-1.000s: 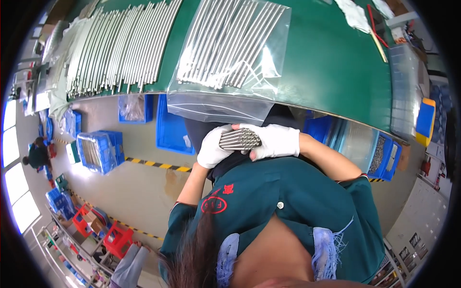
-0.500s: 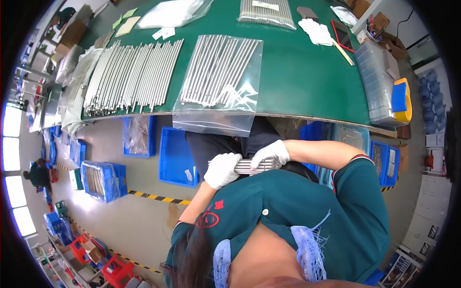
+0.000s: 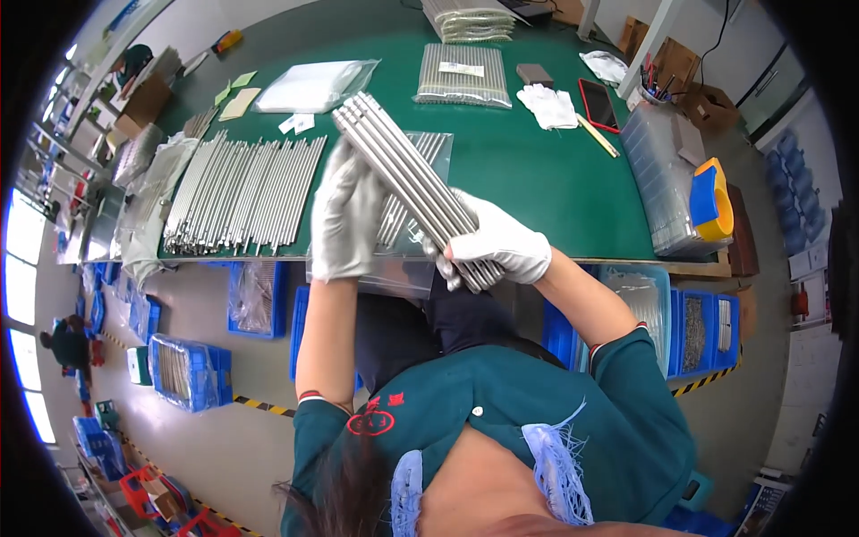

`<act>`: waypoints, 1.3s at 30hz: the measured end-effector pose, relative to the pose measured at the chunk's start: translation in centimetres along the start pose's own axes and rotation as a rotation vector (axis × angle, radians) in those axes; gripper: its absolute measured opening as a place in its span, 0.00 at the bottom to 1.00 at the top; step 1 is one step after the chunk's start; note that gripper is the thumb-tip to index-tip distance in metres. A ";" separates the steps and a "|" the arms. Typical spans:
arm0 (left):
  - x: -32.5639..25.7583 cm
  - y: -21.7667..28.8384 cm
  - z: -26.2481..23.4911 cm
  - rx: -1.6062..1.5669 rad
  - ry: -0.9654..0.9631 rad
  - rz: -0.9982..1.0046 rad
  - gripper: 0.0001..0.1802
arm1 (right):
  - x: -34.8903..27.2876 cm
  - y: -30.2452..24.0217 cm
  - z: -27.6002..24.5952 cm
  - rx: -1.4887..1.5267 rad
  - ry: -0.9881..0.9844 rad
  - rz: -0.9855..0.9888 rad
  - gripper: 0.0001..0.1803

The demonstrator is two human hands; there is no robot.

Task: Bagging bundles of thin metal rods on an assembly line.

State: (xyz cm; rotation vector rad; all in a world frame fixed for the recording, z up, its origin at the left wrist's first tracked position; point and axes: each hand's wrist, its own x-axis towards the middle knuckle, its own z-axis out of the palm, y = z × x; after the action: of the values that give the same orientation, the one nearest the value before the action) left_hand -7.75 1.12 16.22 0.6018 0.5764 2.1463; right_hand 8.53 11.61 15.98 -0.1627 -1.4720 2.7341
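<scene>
A bundle of slim silvery metal rods [image 3: 405, 172] is held up at a slant over the table's front edge, its upper end pointing away to the left. My right hand [image 3: 501, 242], in a white glove, wraps around the lower end, thumb across the rods. Beside the upper part is my gloved left hand [image 3: 347, 215], upright and blurred; its fingers are partly hidden by the bundle, so its grip is unclear. Under the bundle lies a clear plastic bag [image 3: 436, 148] with more rods, largely covered by my hands.
A wide row of loose rods [image 3: 246, 192] lies on the green table [image 3: 555, 179] to the left. Farther back are a bagged rod pack [image 3: 463, 76], white gloves [image 3: 548, 106] and a red-edged phone [image 3: 598, 105]. A clear bin [image 3: 658, 179] with a tape dispenser [image 3: 711, 201] stands right.
Both hands have risen from my lap to above the table edge, bringing the rod bundle up and tilting it. My left hand has shifted to the bundle's far end. The view has moved too.
</scene>
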 end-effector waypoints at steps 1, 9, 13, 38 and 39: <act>1.6 -1.2 0.7 0.145 -0.001 0.025 0.31 | 0.5 -0.4 0.1 -0.125 0.039 -0.057 0.41; 5.4 -8.1 4.6 0.916 -0.140 0.239 0.20 | 4.2 5.3 -9.0 -1.103 0.551 -0.593 0.49; 5.5 -8.1 4.8 0.831 -0.187 0.179 0.22 | 1.6 0.8 -9.4 -0.393 0.307 -0.563 0.59; 4.0 -12.1 -3.8 1.180 -0.342 0.127 0.28 | 5.9 -2.8 -2.7 -0.479 0.477 -0.773 0.25; 4.1 -12.3 -3.8 1.122 -0.334 0.154 0.28 | 6.2 -2.6 -2.8 -0.507 0.532 -0.811 0.21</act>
State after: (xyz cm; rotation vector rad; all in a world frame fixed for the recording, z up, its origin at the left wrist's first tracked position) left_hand -5.06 10.59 6.97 1.5893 1.5738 1.6280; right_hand 2.62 15.85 16.13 -0.2177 -1.5566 1.5198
